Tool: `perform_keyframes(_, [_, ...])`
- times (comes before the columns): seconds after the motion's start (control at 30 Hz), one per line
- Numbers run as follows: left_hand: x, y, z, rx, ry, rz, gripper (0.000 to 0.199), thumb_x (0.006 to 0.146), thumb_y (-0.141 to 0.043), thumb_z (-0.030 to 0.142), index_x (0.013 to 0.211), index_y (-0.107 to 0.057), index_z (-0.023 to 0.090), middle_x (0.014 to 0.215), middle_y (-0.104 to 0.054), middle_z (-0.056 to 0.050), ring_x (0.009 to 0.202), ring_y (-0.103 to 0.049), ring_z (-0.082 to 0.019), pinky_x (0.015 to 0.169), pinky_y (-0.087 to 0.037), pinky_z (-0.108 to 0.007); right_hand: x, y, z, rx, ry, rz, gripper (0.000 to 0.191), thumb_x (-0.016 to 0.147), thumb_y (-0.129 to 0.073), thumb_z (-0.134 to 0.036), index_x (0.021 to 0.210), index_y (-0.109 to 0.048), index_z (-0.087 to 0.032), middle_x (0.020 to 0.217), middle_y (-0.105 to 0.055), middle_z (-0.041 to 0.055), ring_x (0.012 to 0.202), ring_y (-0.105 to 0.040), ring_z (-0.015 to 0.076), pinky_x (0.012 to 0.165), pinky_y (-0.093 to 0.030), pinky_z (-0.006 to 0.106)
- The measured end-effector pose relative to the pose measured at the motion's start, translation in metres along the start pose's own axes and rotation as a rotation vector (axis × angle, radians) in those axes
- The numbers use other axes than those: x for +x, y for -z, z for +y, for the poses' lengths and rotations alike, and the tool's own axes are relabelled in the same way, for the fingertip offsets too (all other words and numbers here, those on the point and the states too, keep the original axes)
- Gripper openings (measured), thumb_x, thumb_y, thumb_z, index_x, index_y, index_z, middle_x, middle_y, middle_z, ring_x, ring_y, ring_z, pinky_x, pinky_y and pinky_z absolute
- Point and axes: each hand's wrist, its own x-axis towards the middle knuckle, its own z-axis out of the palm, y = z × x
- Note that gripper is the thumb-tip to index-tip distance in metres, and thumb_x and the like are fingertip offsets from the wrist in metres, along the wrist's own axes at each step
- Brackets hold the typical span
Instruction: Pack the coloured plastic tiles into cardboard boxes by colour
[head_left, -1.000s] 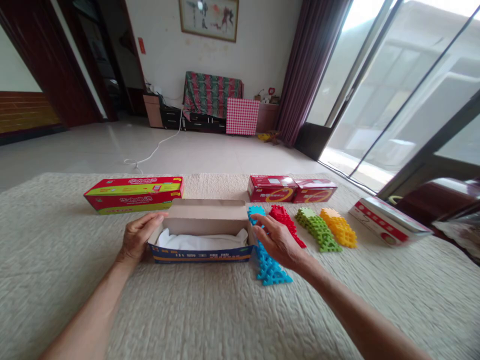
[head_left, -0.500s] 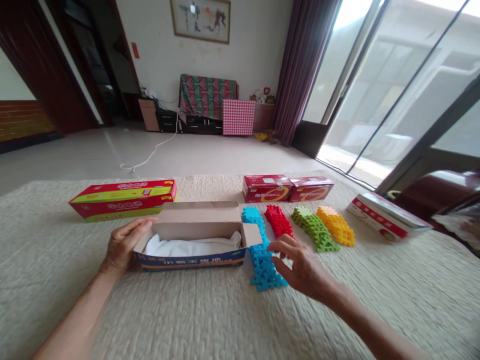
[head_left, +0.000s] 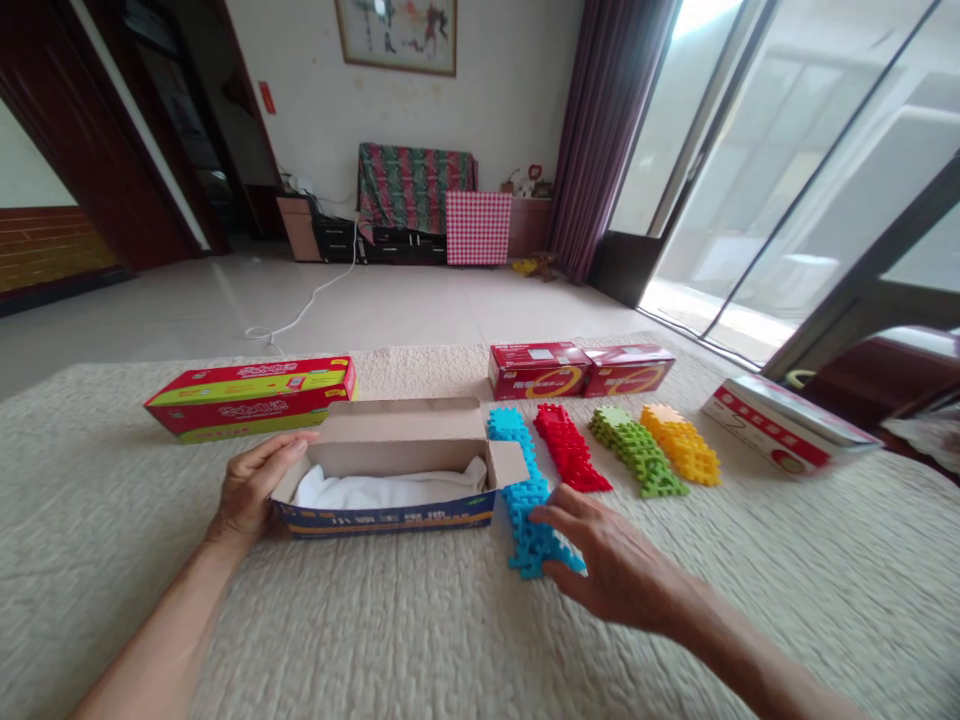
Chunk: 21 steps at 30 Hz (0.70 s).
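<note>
An open blue cardboard box [head_left: 390, 522] sits low in front of me with its lid flap raised at the back. White cloth [head_left: 390, 488] lies inside it. My left hand [head_left: 255, 485] grips the box's left end, thumb along the top edge. Right of the box runs a row of blue interlocking plastic pieces [head_left: 529, 490]. Over the row's near end is my right hand [head_left: 600, 555], thumb and fingers apart, fingertips at the pieces; firm contact cannot be made out. Similar rows in red [head_left: 566, 450], green [head_left: 637, 452] and yellow [head_left: 682, 445] lie farther right.
A red and yellow-green box [head_left: 255, 395] lies behind on the left. Two red boxes [head_left: 540, 372] stand end to end at the back of the quilted cover [head_left: 360, 620]. A white and red box [head_left: 787, 425] is at the right. A white cable [head_left: 307, 305] trails across the floor.
My right hand has come down and closer to the near end of the blue row. My left hand stays on the box. The view has shifted slightly.
</note>
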Motion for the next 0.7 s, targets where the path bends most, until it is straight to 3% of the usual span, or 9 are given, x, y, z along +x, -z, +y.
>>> perform_keyframes(0.17, [0.000,0.000,-0.002,-0.144,0.080,-0.029,0.032,0.072,-0.066,0.042,0.090,-0.072,0.017,0.095,-0.071,-0.005,0.094,-0.060,-0.024,0.078,-0.045,-0.027,-0.001,-0.001,0.000,0.017,-0.006,0.015,0.027,0.077,-0.057,-0.018,0.104,-0.057,-0.022,0.100,-0.058,0.0070,0.087,-0.056,0.0200,0.075,-0.046,0.035])
perform_keyframes(0.33, [-0.001,0.001,0.002,-0.126,0.082,-0.030,0.031,0.072,-0.066,0.039,0.093,-0.072,0.016,0.098,-0.071,-0.004,0.095,-0.059,-0.023,0.077,-0.044,-0.026,-0.002,0.004,-0.002,0.186,-0.039,-0.014,0.015,0.075,-0.056,-0.011,0.088,-0.057,-0.021,0.083,-0.060,0.0011,0.073,-0.054,0.0131,0.068,-0.043,0.027])
perform_keyframes(0.53, [-0.001,0.000,0.000,-0.113,0.107,0.001,0.032,0.070,-0.067,0.041,0.092,-0.072,0.018,0.096,-0.072,-0.001,0.087,-0.060,-0.023,0.069,-0.044,-0.026,-0.005,0.010,0.000,0.376,-0.157,-0.215,0.017,0.067,-0.059,-0.009,0.079,-0.061,-0.021,0.065,-0.056,-0.0054,0.057,-0.048,0.0080,0.050,-0.035,0.018])
perform_keyframes(0.6, [0.000,0.000,-0.001,-0.115,0.114,-0.001,0.032,0.071,-0.067,0.041,0.093,-0.072,0.018,0.095,-0.072,-0.001,0.084,-0.061,-0.022,0.066,-0.044,-0.025,-0.004,0.009,0.001,0.347,-0.130,-0.174,0.017,0.067,-0.062,-0.010,0.080,-0.062,-0.021,0.070,-0.059,-0.0038,0.061,-0.052,0.0091,0.054,-0.038,0.019])
perform_keyframes(0.7, [0.000,0.000,-0.001,-0.021,0.048,0.008,0.035,0.074,-0.063,0.043,0.095,-0.072,0.017,0.093,-0.072,-0.002,0.078,-0.061,-0.021,0.063,-0.044,-0.025,-0.001,0.005,0.004,0.281,-0.089,-0.009,0.010,0.076,-0.060,-0.016,0.083,-0.064,-0.021,0.078,-0.061,-0.0006,0.068,-0.056,0.0111,0.061,-0.042,0.022])
